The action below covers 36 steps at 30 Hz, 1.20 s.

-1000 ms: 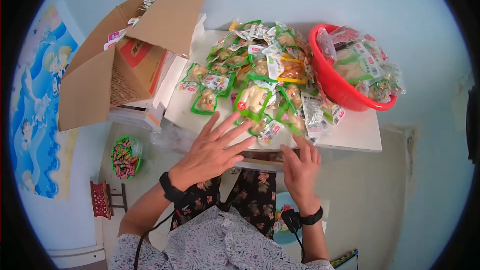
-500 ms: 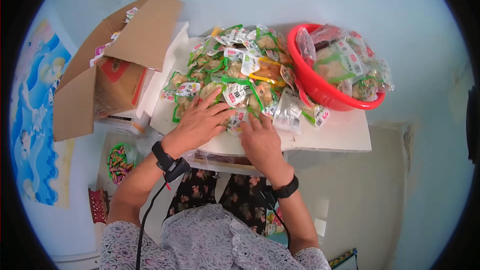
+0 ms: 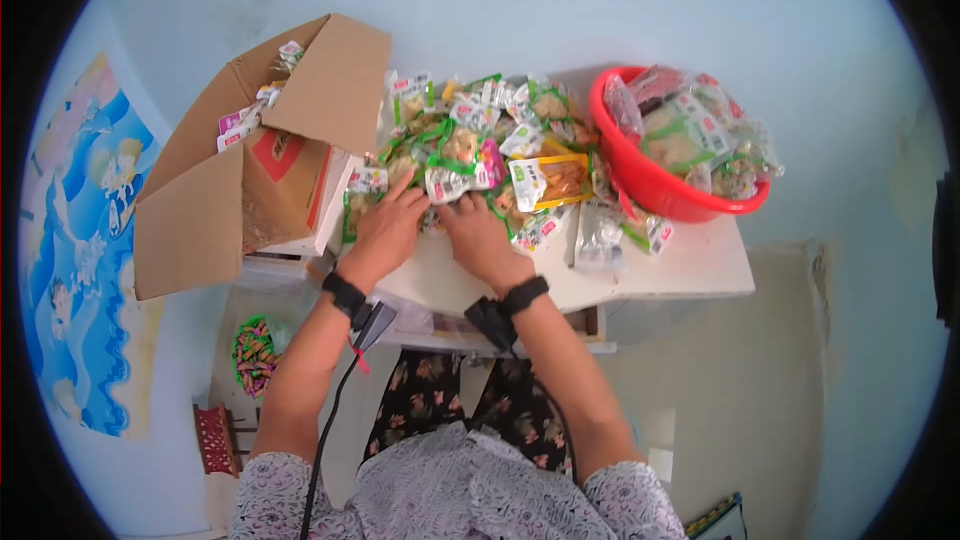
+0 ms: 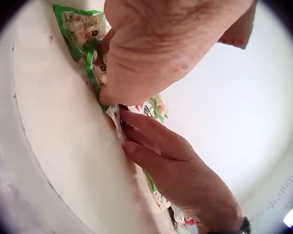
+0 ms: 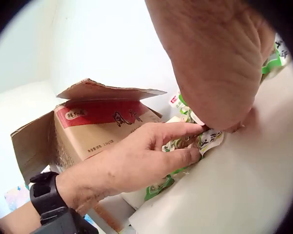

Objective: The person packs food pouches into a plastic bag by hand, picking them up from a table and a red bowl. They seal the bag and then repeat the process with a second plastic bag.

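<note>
A heap of small sealed food packets (image 3: 460,147), mostly clear with green edges, is spread over the white table. My left hand (image 3: 385,238) presses into the heap's front edge, fingers extended among the packets. Beside it my right hand (image 3: 482,238) touches the same front edge, its fingertips close to the left hand's. Between the two hands a white printed packet (image 5: 212,140) shows in the right wrist view, right at the left thumb. A yellow-edged packet (image 3: 552,181) lies just beyond the right hand. Some fingertips are hidden by packets.
A red basin (image 3: 655,172) full of bagged packets stands at the right. On the left is an open cardboard box (image 3: 190,205) with packets inside. Under the table's front edge (image 3: 640,292), a drawer (image 3: 590,328) stands partly pulled out.
Both hands come down from above the packets to the heap's front edge and draw close together. Packets bunch up farther back, and the yellow-edged one shifts and turns.
</note>
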{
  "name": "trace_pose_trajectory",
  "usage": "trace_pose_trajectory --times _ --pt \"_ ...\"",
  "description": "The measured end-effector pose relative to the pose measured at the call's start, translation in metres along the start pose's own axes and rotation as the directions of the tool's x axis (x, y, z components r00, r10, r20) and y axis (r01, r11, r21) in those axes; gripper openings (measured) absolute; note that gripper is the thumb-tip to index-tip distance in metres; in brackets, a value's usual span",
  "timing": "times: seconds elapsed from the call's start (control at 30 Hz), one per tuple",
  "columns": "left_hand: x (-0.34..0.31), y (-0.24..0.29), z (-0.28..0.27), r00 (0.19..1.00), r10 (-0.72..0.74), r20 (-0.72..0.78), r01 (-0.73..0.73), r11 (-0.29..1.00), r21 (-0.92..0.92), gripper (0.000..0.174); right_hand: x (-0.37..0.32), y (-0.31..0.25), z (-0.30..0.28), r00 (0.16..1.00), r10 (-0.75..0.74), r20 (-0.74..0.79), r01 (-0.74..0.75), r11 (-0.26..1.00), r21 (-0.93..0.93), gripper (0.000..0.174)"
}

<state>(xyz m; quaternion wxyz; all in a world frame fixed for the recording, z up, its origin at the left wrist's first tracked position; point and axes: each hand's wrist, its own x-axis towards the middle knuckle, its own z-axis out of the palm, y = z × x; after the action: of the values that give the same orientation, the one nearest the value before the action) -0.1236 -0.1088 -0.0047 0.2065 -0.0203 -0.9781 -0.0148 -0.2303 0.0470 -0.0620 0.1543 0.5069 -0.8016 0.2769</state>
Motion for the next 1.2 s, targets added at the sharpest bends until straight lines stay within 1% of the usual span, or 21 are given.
trace_pose_trajectory --times 0.07,0.13,0.17,0.2,0.23,0.27,0.33,0.37,0.4,0.47,0.5,0.57,0.63,0.77,0.87,0.97,1.03,1.07,1.1,1.17,1.2 --pt "0.001 -0.006 0.005 1.000 0.000 0.005 0.000 1.000 -0.016 0.038 0.002 0.010 0.022 0.989 -0.031 -0.143 0.040 0.998 0.055 0.044" --pt "-0.005 -0.011 0.012 0.992 0.044 -0.115 -0.048 0.998 -0.035 0.036 -0.004 0.016 0.013 0.998 -0.059 0.018 0.055 0.980 0.191 0.035" --pt "-0.015 -0.006 0.011 0.993 0.015 -0.113 -0.025 0.996 -0.087 0.037 -0.018 -0.002 -0.011 0.997 -0.026 -0.076 0.052 0.931 0.362 0.031" --pt "-0.019 -0.002 0.005 0.993 -0.011 -0.121 -0.005 0.991 -0.132 0.038 -0.024 -0.019 -0.038 0.984 0.026 -0.174 0.068 0.856 0.512 0.027" --pt "-0.020 0.002 -0.003 0.990 -0.034 -0.139 0.010 0.985 -0.170 0.040 -0.036 -0.029 -0.051 0.961 0.095 -0.259 0.059 0.845 0.531 0.026" --pt "-0.025 0.008 -0.015 0.980 -0.083 -0.180 0.044 0.977 -0.210 0.037 -0.050 -0.037 -0.061 0.925 0.153 -0.349 0.065 0.839 0.540 0.026" --pt "-0.048 0.023 -0.035 0.945 -0.183 -0.270 0.102 0.952 -0.288 0.032 -0.089 -0.051 -0.079 0.884 0.359 -0.299 -0.096 0.765 0.637 0.024" --pt "-0.064 0.021 -0.031 0.906 -0.231 -0.354 0.125 0.947 -0.297 0.026 -0.108 -0.058 -0.085 0.866 0.425 -0.264 -0.172 0.748 0.641 0.022" --pt "-0.080 0.022 -0.031 0.882 -0.292 -0.370 0.159 0.923 -0.349 0.025 -0.124 -0.064 -0.090 0.841 0.489 -0.232 -0.246 0.727 0.641 0.021" --pt "-0.116 0.030 -0.033 0.827 -0.408 -0.387 0.217 0.866 -0.450 0.023 -0.156 -0.073 -0.092 0.881 0.440 -0.171 -0.294 0.795 0.531 0.024" --pt "-0.133 0.035 -0.030 0.819 -0.427 -0.384 0.215 0.848 -0.485 0.022 -0.164 -0.076 -0.090 0.899 0.415 -0.140 -0.308 0.826 0.472 0.025" --pt "-0.166 0.049 -0.021 0.804 -0.467 -0.368 0.214 0.805 -0.553 0.020 -0.166 -0.092 -0.085 0.945 0.293 -0.144 -0.219 0.895 0.389 0.029" --pt "-0.184 0.066 -0.022 0.826 -0.442 -0.349 0.186 0.799 -0.572 0.022 -0.157 -0.108 -0.076 0.973 0.180 -0.148 -0.125 0.940 0.319 0.033" --pt "-0.200 0.081 -0.025 0.849 -0.411 -0.331 0.152 0.790 -0.594 0.026 -0.122 -0.123 -0.052 0.983 0.125 -0.134 -0.099 0.978 0.185 0.034" --pt "-0.203 0.078 -0.029 0.864 -0.388 -0.320 0.149 0.805 -0.574 0.034 -0.109 -0.120 -0.041 0.992 0.108 -0.065 -0.094 0.977 0.191 0.030" --pt "-0.182 0.081 -0.051 0.875 -0.378 -0.302 0.187 0.839 -0.511 0.048 -0.102 -0.118 -0.041 0.971 0.197 -0.138 -0.113 0.881 0.460 0.024" --pt "-0.164 0.075 -0.059 0.915 -0.304 -0.264 0.163 0.880 -0.447 0.058 -0.104 -0.117 -0.051 0.966 0.247 -0.076 -0.160 0.804 0.573 0.021" --pt "-0.155 0.072 -0.058 0.934 -0.262 -0.243 0.143 0.897 -0.418 0.063 -0.104 -0.118 -0.058 0.961 0.273 -0.045 -0.187 0.761 0.621 0.019" --pt "-0.147 0.071 -0.055 0.941 -0.256 -0.222 0.142 0.892 -0.428 0.064 -0.105 -0.121 -0.066 0.958 0.286 -0.034 -0.204 0.755 0.623 0.016" --pt "-0.133 0.069 -0.045 0.957 -0.229 -0.178 0.127 0.882 -0.455 0.066 -0.108 -0.119 -0.076 0.941 0.328 -0.081 -0.185 0.699 0.691 0.012" --pt "-0.129 0.067 -0.037 0.968 -0.190 -0.161 0.104 0.897 -0.430 0.066 -0.110 -0.119 -0.082 0.929 0.355 -0.105 -0.174 0.670 0.722 0.011"
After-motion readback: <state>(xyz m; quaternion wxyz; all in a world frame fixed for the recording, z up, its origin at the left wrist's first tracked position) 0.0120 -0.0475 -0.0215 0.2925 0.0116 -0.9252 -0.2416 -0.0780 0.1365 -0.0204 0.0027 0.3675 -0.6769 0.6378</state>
